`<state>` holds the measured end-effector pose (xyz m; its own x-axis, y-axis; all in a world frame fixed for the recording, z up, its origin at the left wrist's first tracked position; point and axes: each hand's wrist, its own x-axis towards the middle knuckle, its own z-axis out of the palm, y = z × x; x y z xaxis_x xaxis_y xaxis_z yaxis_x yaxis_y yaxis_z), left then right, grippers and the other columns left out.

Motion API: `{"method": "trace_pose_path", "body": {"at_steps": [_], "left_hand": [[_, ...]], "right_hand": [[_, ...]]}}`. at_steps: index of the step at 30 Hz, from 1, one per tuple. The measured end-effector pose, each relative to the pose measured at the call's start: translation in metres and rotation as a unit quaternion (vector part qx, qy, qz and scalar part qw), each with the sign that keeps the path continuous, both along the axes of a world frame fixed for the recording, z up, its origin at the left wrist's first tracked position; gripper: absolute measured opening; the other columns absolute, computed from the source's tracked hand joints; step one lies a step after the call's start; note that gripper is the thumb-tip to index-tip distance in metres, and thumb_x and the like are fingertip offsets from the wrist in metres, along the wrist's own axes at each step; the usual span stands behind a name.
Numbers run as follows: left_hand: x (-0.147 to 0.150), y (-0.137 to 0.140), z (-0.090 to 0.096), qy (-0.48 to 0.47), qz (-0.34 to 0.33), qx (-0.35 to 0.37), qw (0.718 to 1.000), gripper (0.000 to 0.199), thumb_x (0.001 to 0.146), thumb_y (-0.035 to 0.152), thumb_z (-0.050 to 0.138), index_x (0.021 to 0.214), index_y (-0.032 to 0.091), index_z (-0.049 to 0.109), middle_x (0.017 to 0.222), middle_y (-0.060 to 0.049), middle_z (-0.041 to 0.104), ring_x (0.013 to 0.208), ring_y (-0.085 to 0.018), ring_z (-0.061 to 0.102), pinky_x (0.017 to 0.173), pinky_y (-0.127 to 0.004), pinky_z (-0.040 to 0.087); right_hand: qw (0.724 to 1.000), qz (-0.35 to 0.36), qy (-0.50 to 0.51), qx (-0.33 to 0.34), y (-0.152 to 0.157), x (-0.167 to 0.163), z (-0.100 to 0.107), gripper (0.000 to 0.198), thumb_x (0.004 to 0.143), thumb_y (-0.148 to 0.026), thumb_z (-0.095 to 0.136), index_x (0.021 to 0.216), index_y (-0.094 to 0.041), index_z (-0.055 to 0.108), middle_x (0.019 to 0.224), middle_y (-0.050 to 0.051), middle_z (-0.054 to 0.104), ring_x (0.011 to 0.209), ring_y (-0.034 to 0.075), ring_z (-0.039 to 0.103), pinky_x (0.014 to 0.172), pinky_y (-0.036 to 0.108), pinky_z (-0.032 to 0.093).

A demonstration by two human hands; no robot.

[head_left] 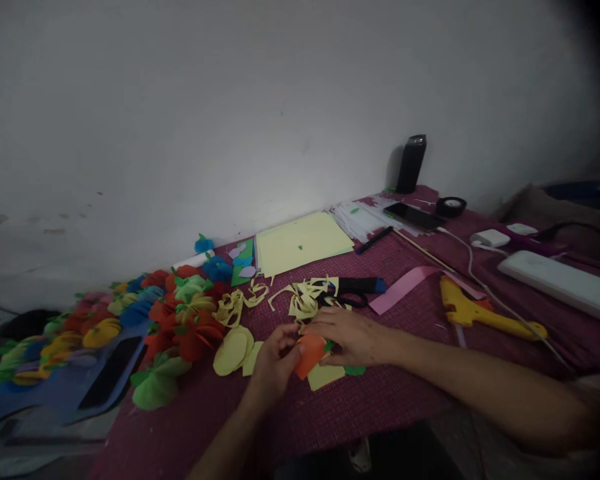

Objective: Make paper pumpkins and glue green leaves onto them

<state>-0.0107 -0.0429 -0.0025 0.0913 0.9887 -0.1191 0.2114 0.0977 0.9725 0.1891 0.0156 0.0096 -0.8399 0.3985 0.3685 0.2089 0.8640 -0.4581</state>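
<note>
Between my two hands is an orange paper pumpkin (310,355) with a small green tip at its right side. My left hand (276,363) grips its left edge between thumb and fingers. My right hand (353,335) is closed around its upper right side, hiding part of it. Under and beside the hands lie yellow paper pieces (327,377) and a bit of green paper (355,370). Round pale-yellow cut-outs (230,351) rest left of my left hand. Just beyond my right hand are curly yellow paper scraps (304,300) and black-handled scissors (354,300).
Many colourful paper pumpkins (180,313) are heaped on the left. Yellow sheets (305,243) lie against the wall. Toward the right are a pink paper strip (405,287), a yellow glue gun (473,312), a phone (414,217), a white power strip (560,283) and a black can (411,165).
</note>
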Motion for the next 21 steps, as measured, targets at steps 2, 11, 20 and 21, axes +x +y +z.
{"method": "trace_pose_path", "body": {"at_steps": [2,11,20,21], "left_hand": [[0.002,0.000,-0.001,0.003,-0.001,0.003,1.000,0.034,0.075,0.033,0.060,0.103,0.016,0.051,0.065,0.003,0.059,0.054,-0.010,0.051,0.052,-0.022,0.036],[-0.002,-0.003,-0.009,0.007,0.000,0.018,1.000,0.031,0.079,0.034,0.059,0.104,0.016,0.052,0.069,0.001,0.061,0.058,-0.011,0.053,0.054,-0.022,0.038],[-0.005,-0.006,-0.011,-0.033,-0.008,-0.013,0.999,0.031,0.075,0.036,0.063,0.098,0.017,0.058,0.087,-0.005,0.068,0.073,-0.016,0.061,0.065,-0.026,0.045],[-0.006,-0.006,-0.010,-0.038,-0.004,-0.018,0.999,0.030,0.075,0.036,0.063,0.097,0.017,0.058,0.089,-0.005,0.069,0.075,-0.016,0.061,0.066,-0.026,0.045]], "right_hand": [[1.000,-0.007,0.011,-0.001,-0.002,-0.001,0.000,0.053,0.077,-0.037,0.066,0.121,-0.013,0.052,0.106,0.011,0.061,0.098,0.021,0.052,0.087,0.035,0.040],[1.000,-0.010,0.002,0.004,-0.003,-0.004,-0.005,0.045,0.079,-0.041,0.062,0.114,-0.014,0.056,0.094,0.008,0.062,0.089,0.021,0.053,0.080,0.034,0.041],[1.000,0.006,0.013,0.010,-0.009,-0.005,-0.003,0.047,0.080,-0.037,0.062,0.119,-0.014,0.051,0.102,0.010,0.061,0.094,0.021,0.052,0.084,0.036,0.043],[1.000,0.012,0.026,0.010,-0.010,-0.005,-0.002,0.045,0.079,-0.036,0.062,0.117,-0.014,0.052,0.106,0.011,0.060,0.097,0.022,0.052,0.087,0.037,0.042]]}}
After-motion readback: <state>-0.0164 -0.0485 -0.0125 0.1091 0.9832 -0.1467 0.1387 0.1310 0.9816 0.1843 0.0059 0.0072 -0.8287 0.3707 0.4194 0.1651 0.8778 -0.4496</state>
